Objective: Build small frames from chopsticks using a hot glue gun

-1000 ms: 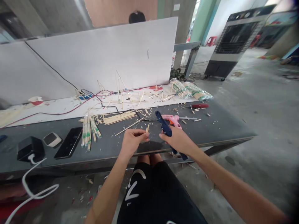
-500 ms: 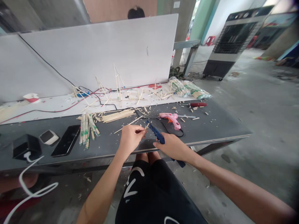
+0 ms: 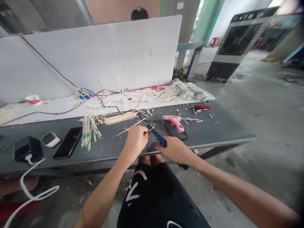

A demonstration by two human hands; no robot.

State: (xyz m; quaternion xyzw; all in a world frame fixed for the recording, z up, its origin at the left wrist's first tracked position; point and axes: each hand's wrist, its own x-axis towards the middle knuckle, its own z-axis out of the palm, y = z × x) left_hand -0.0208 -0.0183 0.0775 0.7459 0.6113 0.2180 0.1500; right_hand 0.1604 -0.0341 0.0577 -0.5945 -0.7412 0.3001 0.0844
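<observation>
My left hand (image 3: 137, 138) is closed in a pinch on a short piece of wooden stick (image 3: 151, 128) above the table's front part. My right hand (image 3: 176, 148) is wrapped round a pair of dark blue cutting pliers (image 3: 158, 135), whose jaws point up and left. The stick piece lies across the jaws, close to my left fingertips; whether the jaws grip it I cannot tell. Just beyond my hands are a long thin stick (image 3: 130, 127) and a pile of loose sticks (image 3: 121, 118). A pink glue gun (image 3: 175, 122) lies to the right.
Bagged sticks (image 3: 87, 131) lie left, beside a black phone (image 3: 67, 142), a smartwatch-like device (image 3: 50, 139) and a black charger (image 3: 28, 148). Stick frames (image 3: 120, 85) stand against the white board (image 3: 99, 53). More bagged sticks (image 3: 192, 90) and a red-handled screwdriver (image 3: 201, 107) lie right.
My left hand has moved right and slightly up, bringing the stick piece further across the pliers' jaws. My right hand has barely moved.
</observation>
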